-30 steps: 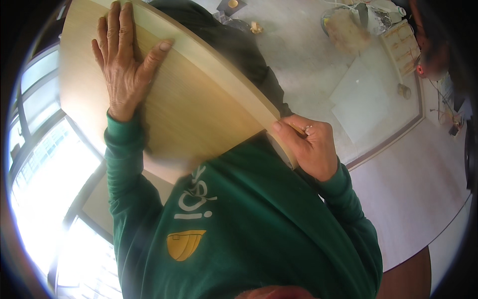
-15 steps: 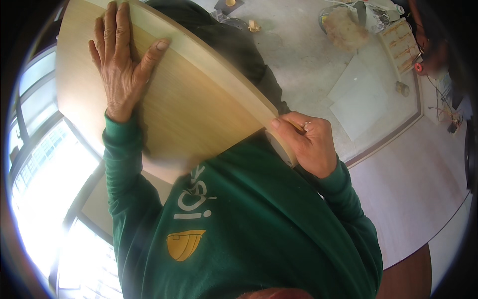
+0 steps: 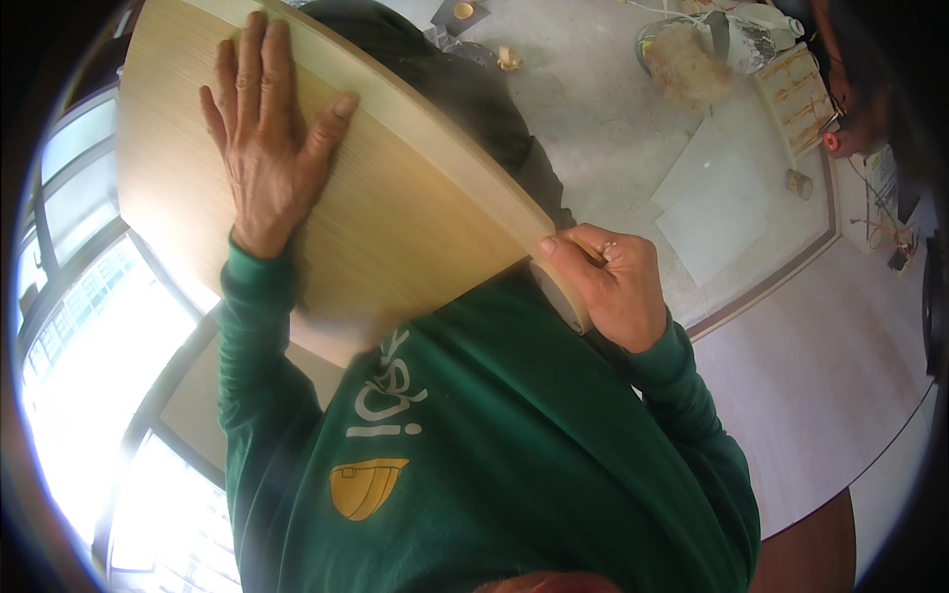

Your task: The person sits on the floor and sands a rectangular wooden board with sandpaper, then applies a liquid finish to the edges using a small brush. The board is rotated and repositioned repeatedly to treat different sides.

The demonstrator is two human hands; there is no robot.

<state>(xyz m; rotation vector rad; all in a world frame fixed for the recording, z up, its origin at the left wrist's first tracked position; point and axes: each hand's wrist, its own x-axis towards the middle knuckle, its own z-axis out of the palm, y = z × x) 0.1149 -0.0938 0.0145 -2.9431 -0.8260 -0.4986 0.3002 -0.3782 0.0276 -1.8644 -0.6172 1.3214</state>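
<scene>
My left hand (image 3: 269, 148) lies flat, fingers stretched, on the pale wood-grain board (image 3: 395, 208), near its far long edge. A lighter strip (image 3: 435, 128) runs along that edge down to the board's near right corner. At that corner, my right hand (image 3: 623, 287) is closed round what looks like a pale roll of tape (image 3: 561, 294), its thumb against the board's edge. A small yellowish piece shows between the right fingers; I cannot make out what it is.
On the right stand a light tabletop (image 3: 801, 376) and a slotted wooden piece (image 3: 796, 94). A pale flat sheet (image 3: 712, 198), a small can (image 3: 799, 183) and a brownish bundle (image 3: 687, 64) lie on the floor. Bright windows (image 3: 99, 326) are at left.
My left hand has slid a little to the right and nearer along the board, still flat. My right hand and the roll have hardly moved.
</scene>
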